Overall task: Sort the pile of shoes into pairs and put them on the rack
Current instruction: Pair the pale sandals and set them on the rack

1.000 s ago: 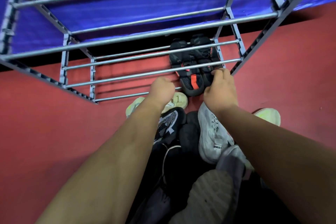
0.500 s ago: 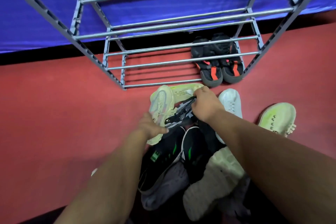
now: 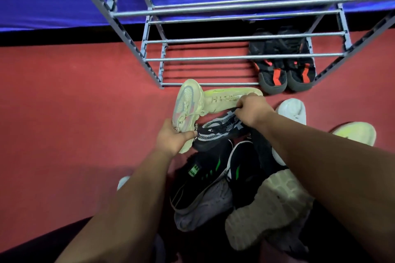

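My left hand [image 3: 173, 139] grips the heel of a pale yellow-green sneaker [image 3: 186, 106], toe pointing away. My right hand [image 3: 253, 109] is closed on the laces of a black-and-white knit sneaker [image 3: 218, 132] that lies across the top of the pile. A second pale sneaker [image 3: 224, 99] lies on its side just behind, sole showing. A black pair with orange patches [image 3: 285, 70] stands on the bottom tier of the grey metal rack [image 3: 154, 60], at its right end.
The pile below my arms holds two black sneakers with green marks [image 3: 201, 179], a grey shoe [image 3: 203, 209] and a pale chunky sole [image 3: 267, 209]. A white sneaker [image 3: 291, 110] and a neon-yellow one [image 3: 355, 133] lie to the right on the red floor. Blue cloth hangs behind the rack.
Both hands came back from the black-and-orange pair on the rack to the pile. My left hand took the pale sneaker's heel and my right took the knit sneaker's laces.
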`<action>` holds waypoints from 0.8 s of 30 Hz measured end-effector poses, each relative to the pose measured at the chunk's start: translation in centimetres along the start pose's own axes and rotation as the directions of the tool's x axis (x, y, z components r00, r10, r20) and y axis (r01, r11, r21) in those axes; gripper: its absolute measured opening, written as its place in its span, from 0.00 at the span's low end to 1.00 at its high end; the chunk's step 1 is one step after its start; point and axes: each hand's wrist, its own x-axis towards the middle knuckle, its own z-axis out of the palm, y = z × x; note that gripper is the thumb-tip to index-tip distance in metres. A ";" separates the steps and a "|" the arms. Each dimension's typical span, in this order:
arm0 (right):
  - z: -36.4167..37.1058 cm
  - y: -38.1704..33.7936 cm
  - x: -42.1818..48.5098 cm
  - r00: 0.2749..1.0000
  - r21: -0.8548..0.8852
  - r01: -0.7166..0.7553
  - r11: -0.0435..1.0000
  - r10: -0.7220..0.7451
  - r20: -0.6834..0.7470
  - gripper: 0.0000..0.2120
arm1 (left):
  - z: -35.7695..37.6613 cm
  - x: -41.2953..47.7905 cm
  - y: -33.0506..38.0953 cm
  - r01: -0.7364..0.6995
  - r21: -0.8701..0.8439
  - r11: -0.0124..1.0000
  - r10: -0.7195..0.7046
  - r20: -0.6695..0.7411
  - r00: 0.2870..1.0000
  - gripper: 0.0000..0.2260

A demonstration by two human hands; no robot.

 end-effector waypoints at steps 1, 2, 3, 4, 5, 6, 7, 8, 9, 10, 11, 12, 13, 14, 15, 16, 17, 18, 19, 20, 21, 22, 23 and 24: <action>0.1 0.0 -0.1 1.000 0.097 -0.004 0.995 0.007 -0.026 0.15 | 0.2 -0.1 -0.1 -0.007 0.008 1.000 0.007 0.005 1.000 0.29; 0.2 0.0 -0.2 0.999 0.216 -0.027 0.976 0.036 -0.041 0.14 | 0.4 -0.2 -0.1 -0.015 0.019 1.000 0.015 0.021 1.000 0.29; 0.1 0.0 -0.3 0.997 0.321 -0.041 0.946 0.062 -0.055 0.13 | 0.7 -0.3 0.1 -0.025 0.030 0.999 0.024 0.041 0.999 0.28; 0.0 -0.1 -0.5 0.995 0.383 -0.050 0.923 0.081 -0.064 0.12 | 1.0 -0.5 0.3 -0.038 0.047 0.998 0.035 0.058 0.998 0.27; -0.2 -0.2 -0.7 0.994 0.414 -0.050 0.909 0.084 -0.064 0.12 | 1.2 -0.6 0.6 -0.049 0.061 0.997 0.045 0.074 0.996 0.27; -0.6 -0.3 -1.0 0.995 0.422 -0.056 0.905 0.083 -0.048 0.13 | 1.5 -0.7 0.9 -0.062 0.071 0.996 0.055 0.087 0.995 0.26; -1.0 -0.3 -1.3 0.996 0.428 -0.065 0.902 0.088 -0.034 0.13 | 1.8 -0.8 1.2 -0.071 0.077 0.995 0.063 0.098 0.993 0.26; -1.6 -0.2 -1.5 0.993 0.423 -0.084 0.902 0.109 -0.035 0.13 | 2.0 -1.1 1.5 -0.082 0.089 0.993 0.073 0.103 0.992 0.26; -2.2 0.2 -1.8 0.989 0.399 -0.098 0.912 0.134 -0.062 0.13 | 2.3 -1.4 1.9 -0.096 0.107 0.990 0.085 0.105 0.991 0.26; -2.9 0.6 -2.1 0.982 0.394 -0.124 0.911 0.170 -0.085 0.14 | 2.7 -1.8 2.3 -0.115 0.131 0.985 0.101 0.108 0.989 0.26; -3.7 1.1 -2.6 0.972 0.421 -0.160 0.893 0.218 -0.092 0.14 | 3.2 -2.2 2.6 -0.137 0.162 0.977 0.120 0.112 0.986 0.26; -4.4 1.7 -3.2 0.960 0.457 -0.200 0.867 0.267 -0.086 0.15 | 3.7 -2.8 3.0 -0.171 0.218 0.961 0.149 0.114 0.982 0.26; -4.9 2.5 -3.9 0.946 0.478 -0.238 0.845 0.313 -0.083 0.15 | 4.4 -3.3 3.5 -0.213 0.303 0.929 0.187 0.113 0.976 0.27; -5.3 3.3 -4.9 0.933 0.480 -0.279 0.831 0.354 -0.070 0.16 | 5.2 -3.8 3.8 -0.250 0.408 0.878 0.223 0.115 0.968 0.29; -5.5 4.1 -6.1 0.925 0.462 -0.304 0.833 0.374 -0.066 0.16 | 6.1 -4.5 4.2 -0.281 0.499 0.820 0.253 0.124 0.959 0.31; -5.5 4.8 -7.2 0.924 0.431 -0.320 0.844 0.378 -0.055 0.14 | 7.0 -5.1 4.6 -0.301 0.553 0.777 0.273 0.136 0.952 0.33; -5.4 5.5 -8.4 0.932 0.389 -0.317 0.865 0.360 -0.041 0.11 | 7.9 -5.6 4.9 -0.317 0.577 0.753 0.285 0.148 0.947 0.34; -5.3 6.1 -9.4 0.943 0.340 -0.306 0.889 0.332 -0.020 0.08 | 8.7 -6.1 5.2 -0.316 0.587 0.745 0.279 0.156 0.948 0.35; -5.3 6.6 -10.5 0.958 0.268 -0.277 0.923 0.288 -0.002 0.07 | 9.3 -6.4 5.3 -0.290 0.590 0.753 0.246 0.156 0.957 0.37; -5.3 6.9 -11.2 0.973 0.176 -0.229 0.957 0.228 0.025 0.09 | 9.6 -6.5 5.4 -0.242 0.592 0.769 0.194 0.144 0.970 0.39; -5.5 7.0 -12.0 0.981 0.077 -0.184 0.980 0.179 0.071 0.12 | 9.8 -6.6 5.3 -0.193 0.596 0.779 0.139 0.136 0.981 0.42; -5.5 7.3 -12.7 0.982 -0.003 -0.138 0.990 0.137 0.132 0.15 | 9.7 -6.7 5.2 -0.155 0.615 0.773 0.091 0.134 0.987 0.45; -5.6 7.3 -13.1 0.976 -0.069 -0.095 0.993 0.106 0.188 0.16 | 9.4 -6.8 5.1 -0.144 0.646 0.750 0.073 0.136 0.988 0.46; -5.7 7.3 -13.7 0.965 -0.149 -0.050 0.988 0.086 0.248 0.18 | 9.1 -7.1 5.1 -0.169 0.679 0.714 0.100 0.140 0.985 0.45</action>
